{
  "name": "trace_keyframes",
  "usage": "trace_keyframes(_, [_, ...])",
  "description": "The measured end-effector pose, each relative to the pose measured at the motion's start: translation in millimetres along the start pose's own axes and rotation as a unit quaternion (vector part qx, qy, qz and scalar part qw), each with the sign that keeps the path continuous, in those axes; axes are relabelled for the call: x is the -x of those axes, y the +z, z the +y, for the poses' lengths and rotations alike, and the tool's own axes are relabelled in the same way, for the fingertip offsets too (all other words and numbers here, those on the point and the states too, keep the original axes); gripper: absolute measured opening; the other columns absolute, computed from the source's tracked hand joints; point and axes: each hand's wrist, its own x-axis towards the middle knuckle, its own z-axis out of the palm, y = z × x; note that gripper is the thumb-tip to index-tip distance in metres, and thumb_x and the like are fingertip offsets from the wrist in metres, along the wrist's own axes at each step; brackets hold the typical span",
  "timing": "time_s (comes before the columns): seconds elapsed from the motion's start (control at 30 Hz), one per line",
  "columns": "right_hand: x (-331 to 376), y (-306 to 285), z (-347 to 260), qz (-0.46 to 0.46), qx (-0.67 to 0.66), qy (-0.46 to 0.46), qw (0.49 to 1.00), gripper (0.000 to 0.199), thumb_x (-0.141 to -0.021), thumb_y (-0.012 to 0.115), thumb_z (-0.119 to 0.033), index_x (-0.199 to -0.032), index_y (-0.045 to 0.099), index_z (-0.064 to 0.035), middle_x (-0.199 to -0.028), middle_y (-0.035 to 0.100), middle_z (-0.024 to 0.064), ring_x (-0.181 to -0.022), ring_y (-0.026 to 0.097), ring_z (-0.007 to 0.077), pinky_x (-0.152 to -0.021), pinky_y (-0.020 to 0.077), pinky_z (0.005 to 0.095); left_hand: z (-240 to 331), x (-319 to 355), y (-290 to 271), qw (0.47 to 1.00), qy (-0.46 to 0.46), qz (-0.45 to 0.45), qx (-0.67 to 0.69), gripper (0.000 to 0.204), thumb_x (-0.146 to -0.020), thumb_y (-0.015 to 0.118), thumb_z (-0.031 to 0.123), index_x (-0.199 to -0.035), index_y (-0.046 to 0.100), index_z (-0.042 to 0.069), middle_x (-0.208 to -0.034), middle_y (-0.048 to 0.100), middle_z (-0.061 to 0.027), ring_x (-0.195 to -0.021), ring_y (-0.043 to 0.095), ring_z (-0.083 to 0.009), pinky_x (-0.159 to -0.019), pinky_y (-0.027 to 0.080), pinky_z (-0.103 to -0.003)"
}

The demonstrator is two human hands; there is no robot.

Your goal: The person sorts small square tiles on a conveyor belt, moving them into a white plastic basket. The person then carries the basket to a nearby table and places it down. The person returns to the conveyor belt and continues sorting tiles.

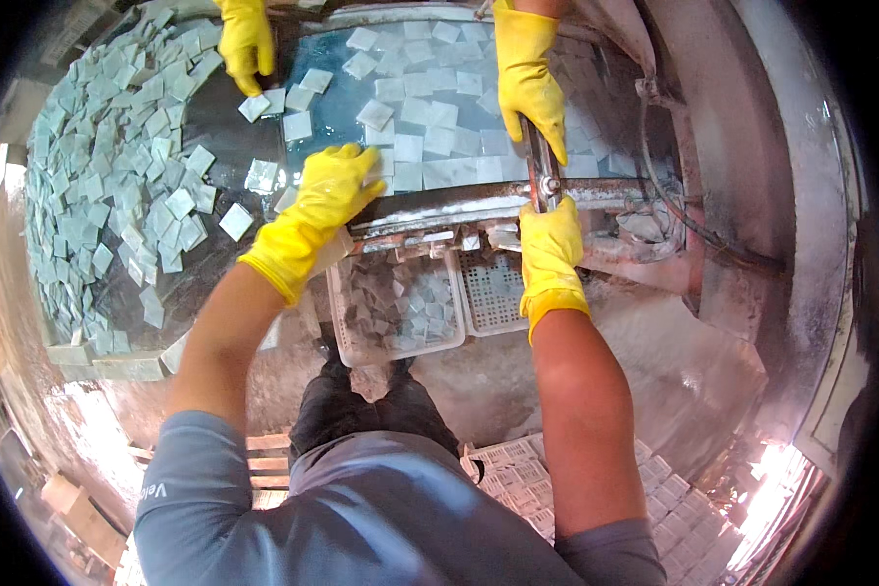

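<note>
My left hand (327,200), in a yellow rubber glove, is over the near edge of a wet blue-grey work surface (337,63). Its fingers are bent but apart, beside pale green square tiles (408,148); I make out nothing held in them. In a matching glove, my right hand (552,244) is closed round the near end of a metal bar (539,161) with a round bolt. Across from me, a co-worker's gloved hand (532,83) is at the bar's far end. Another gloved hand (246,49) reaches down to a tile (254,107) at the far left.
A large heap of loose tiles (117,166) covers the left side. Below the near rail (439,213) stand a white plastic crate (337,317) with tile pieces and a perforated crate (493,298). A hose (659,181) hangs at the right. Behind me lie wooden slats (269,459).
</note>
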Motion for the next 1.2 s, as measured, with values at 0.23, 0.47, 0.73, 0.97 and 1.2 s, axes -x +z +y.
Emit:
trace_keyframes(0.23, [-2,1,3,0.005,0.008,-0.001,1.0,0.065,-0.081,0.08,-0.043,-0.133,0.066,-0.0057,-0.125,0.074,0.0236,-0.117,0.071,0.0433,-0.1,0.0553,0.0531,-18,-10,-10,0.992,0.118,-0.05,-0.007,0.016,-0.095,0.07,0.026,-0.103,0.072,0.012,-0.093,0.074,-0.0152,-0.085,0.073,-0.0391,-0.07,0.057,-0.052])
trace_keyframes(0.47, [1,-2,0,-0.006,-0.009,0.003,1.0,0.061,-0.083,0.078,-0.041,-0.131,0.066,-0.0053,-0.122,0.075,0.024,-0.115,0.071,0.0449,-0.099,0.0557,0.0531,-82,10,-35,0.93,-0.186,-0.15,0.279,0.035,-0.102,0.067,0.036,-0.107,0.078,0.003,-0.098,0.076,-0.0235,-0.088,0.073,-0.0414,-0.082,0.057,-0.045])
trace_keyframes(0.73, [3,-5,0,-0.01,-0.01,0.009,1.0,0.06,-0.083,0.079,-0.04,-0.13,0.066,-0.0047,-0.124,0.075,0.024,-0.116,0.071,0.0441,-0.1,0.056,0.0519,-79,-18,-25,0.994,-0.057,0.035,-0.091,0.028,-0.096,0.07,0.035,-0.105,0.076,0.008,-0.093,0.076,-0.0169,-0.091,0.072,-0.0406,-0.078,0.056,-0.049])
trace_keyframes(0.97, [1,-3,-1,-0.016,-0.014,-0.003,1.0,0.063,-0.083,0.078,-0.043,-0.131,0.066,-0.0033,-0.124,0.073,0.0239,-0.117,0.069,0.0442,-0.1,0.0545,0.0515,-38,-5,16,0.994,-0.017,0.057,-0.097,0.018,-0.089,0.071,0.027,-0.092,0.075,0.01,-0.084,0.073,-0.0155,-0.078,0.073,-0.0396,-0.069,0.057,-0.049])
trace_keyframes(1.2, [2,-5,-5,-0.022,-0.013,0.012,1.0,0.06,-0.083,0.079,-0.041,-0.131,0.066,-0.0063,-0.121,0.075,0.0233,-0.115,0.072,0.0443,-0.099,0.0558,0.0531,-33,-10,22,0.999,-0.039,0.0,-0.035,0.026,-0.094,0.07,0.031,-0.097,0.077,0.006,-0.096,0.075,-0.0213,-0.09,0.073,-0.0437,-0.079,0.058,-0.053])
